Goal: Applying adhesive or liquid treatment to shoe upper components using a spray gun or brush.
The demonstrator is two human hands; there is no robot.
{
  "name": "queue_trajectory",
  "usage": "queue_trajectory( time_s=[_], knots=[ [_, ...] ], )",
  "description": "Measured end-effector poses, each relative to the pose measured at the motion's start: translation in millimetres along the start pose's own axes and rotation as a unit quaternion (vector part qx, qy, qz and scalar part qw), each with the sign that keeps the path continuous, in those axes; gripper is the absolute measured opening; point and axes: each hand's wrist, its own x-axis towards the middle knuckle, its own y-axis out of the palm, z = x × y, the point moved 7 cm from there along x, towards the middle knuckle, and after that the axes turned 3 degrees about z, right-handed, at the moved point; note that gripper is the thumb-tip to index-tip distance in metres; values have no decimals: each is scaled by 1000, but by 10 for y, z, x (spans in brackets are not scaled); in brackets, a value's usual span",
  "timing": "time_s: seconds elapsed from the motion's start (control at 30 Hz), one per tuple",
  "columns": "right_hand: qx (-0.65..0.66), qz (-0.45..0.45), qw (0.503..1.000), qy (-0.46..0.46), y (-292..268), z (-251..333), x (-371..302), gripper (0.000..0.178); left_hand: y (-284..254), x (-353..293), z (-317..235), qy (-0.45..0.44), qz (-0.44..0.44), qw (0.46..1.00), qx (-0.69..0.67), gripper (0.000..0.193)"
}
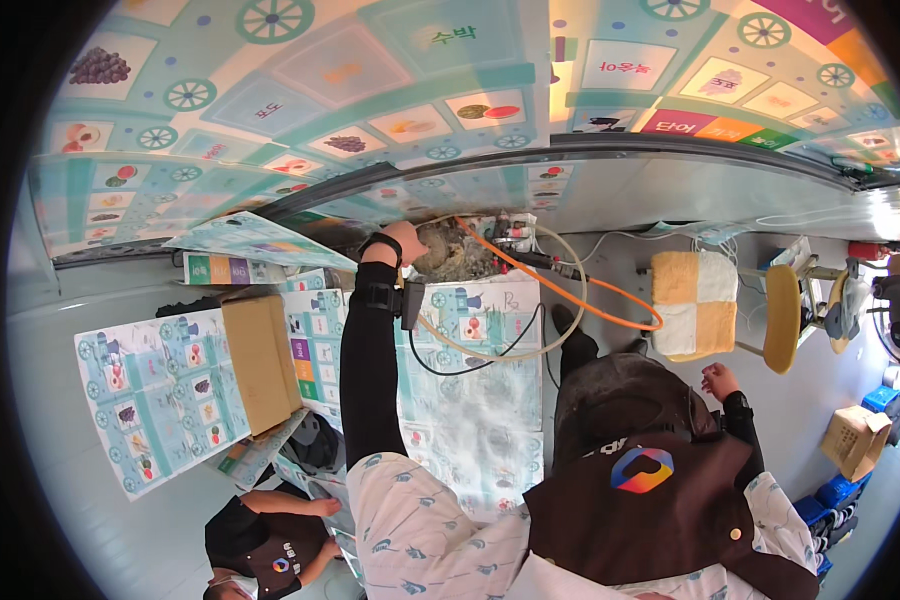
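My left arm, in a black sleeve, reaches forward past a wrist strap. My left hand (402,242) is curled at the edge of a rough grey-brown mass (450,250) in a recess by the machine wall. Its fingertips are hidden, so what they hold cannot be made out. Beside the mass are metal fittings (515,232). An orange hose (580,296) and a cream hose (582,330) loop from there toward me. My right hand (718,381) hangs low at my right side, its fingers loosely bent and apart, touching nothing.
A printed-sheet-covered worktop (470,400) lies before me. To the left are a cardboard box (260,350) and printed panels (160,390). Another person (270,540) works at lower left. On the right stand a cushioned seat (694,305), a yellow-topped stool (781,318) and a carton (856,442).
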Motion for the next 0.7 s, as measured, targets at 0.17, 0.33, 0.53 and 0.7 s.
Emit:
queue_trajectory(
  time_s=[0.17,0.33,0.53,0.7],
  knots=[
    [-8,-2,1000,-30,-47,263,-10,18,264,8,348,40,15,874,-484,43],
    [2,-22,998,-51,-181,245,-58,19,407,-702,55,219,-424,805,-351,58],
    [-58,-9,998,-11,-134,288,-85,19,519,-535,-215,165,-496,784,-335,31],
    [-75,-4,996,-46,-181,426,-19,21,617,-523,-200,120,-574,729,-354,15]
  ],
)
